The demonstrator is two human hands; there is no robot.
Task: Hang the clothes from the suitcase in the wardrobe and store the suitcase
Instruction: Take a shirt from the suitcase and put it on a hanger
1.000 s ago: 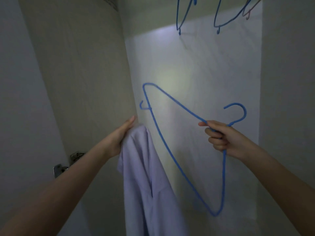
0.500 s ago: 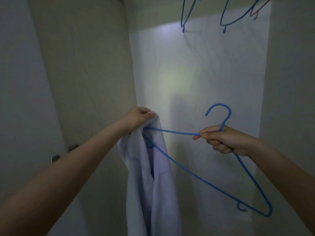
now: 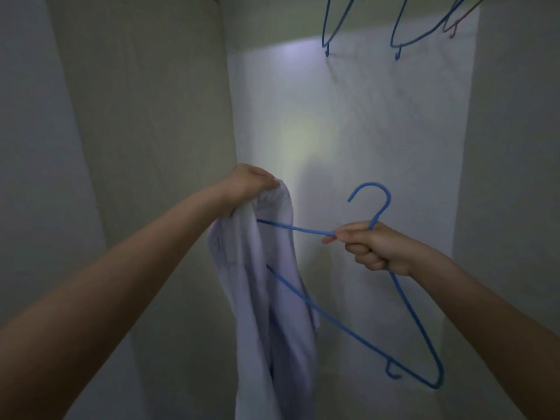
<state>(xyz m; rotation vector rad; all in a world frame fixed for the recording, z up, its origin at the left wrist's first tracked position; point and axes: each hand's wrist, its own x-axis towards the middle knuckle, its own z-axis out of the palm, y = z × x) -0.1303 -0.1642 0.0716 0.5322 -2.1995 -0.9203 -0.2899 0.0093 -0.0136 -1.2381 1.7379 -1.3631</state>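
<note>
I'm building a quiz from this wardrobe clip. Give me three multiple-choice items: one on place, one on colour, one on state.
1. Where is the held hanger's left end?
A. inside the garment
B. on the rail
C. on the floor

2. What colour is that hanger?
A. red
B. blue
C. black

3. What is the left hand doing?
A. hanging open
B. gripping the garment's top
C. holding a hanger

Answers:
1 A, the blue hanger disappears into the pale garment.
2 B, its wire is plainly blue.
3 B, the left hand bunches the cloth; the right hand holds the hanger.
</note>
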